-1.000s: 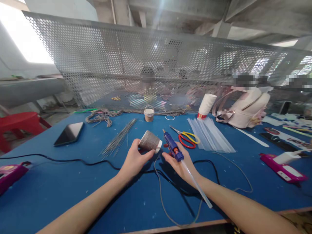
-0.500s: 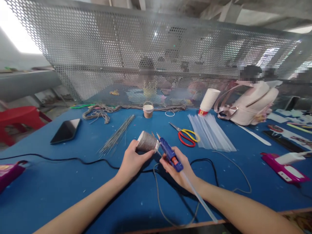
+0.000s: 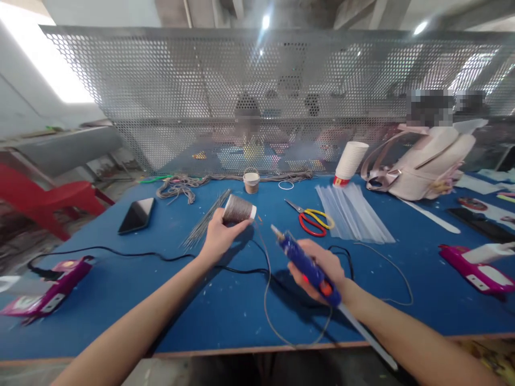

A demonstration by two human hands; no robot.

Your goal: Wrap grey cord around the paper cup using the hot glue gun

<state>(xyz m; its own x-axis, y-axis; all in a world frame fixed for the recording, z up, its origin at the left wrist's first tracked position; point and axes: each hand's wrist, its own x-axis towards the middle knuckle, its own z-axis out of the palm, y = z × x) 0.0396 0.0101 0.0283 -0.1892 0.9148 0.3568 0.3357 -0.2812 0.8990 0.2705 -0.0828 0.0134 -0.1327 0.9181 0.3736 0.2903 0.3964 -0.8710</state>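
Observation:
My left hand (image 3: 220,233) grips a paper cup (image 3: 238,209) wound with grey cord, tilted on its side just above the table. A loose length of grey cord (image 3: 266,289) trails from the cup toward the table's front edge. In my right hand (image 3: 322,265) is a blue glue gun (image 3: 308,265), its nozzle pointing up and left, apart from the cup. A long clear glue stick (image 3: 368,335) sticks out of its back end. Beyond the cup stands a small finished-looking bucket (image 3: 251,182) with a cord handle.
Thin grey wire-like sticks (image 3: 207,219), a phone (image 3: 137,215) and cord bundles (image 3: 177,188) lie left. Scissors (image 3: 309,217), clear glue sticks (image 3: 354,213), stacked paper cups (image 3: 351,163) and a backpack (image 3: 430,163) are right. Power strips (image 3: 54,287) sit at both sides; a perforated screen (image 3: 161,96) stands behind.
My right hand has drawn the glue gun back from the cup, down and to the right. My left hand still holds the cup. The camera view has shifted.

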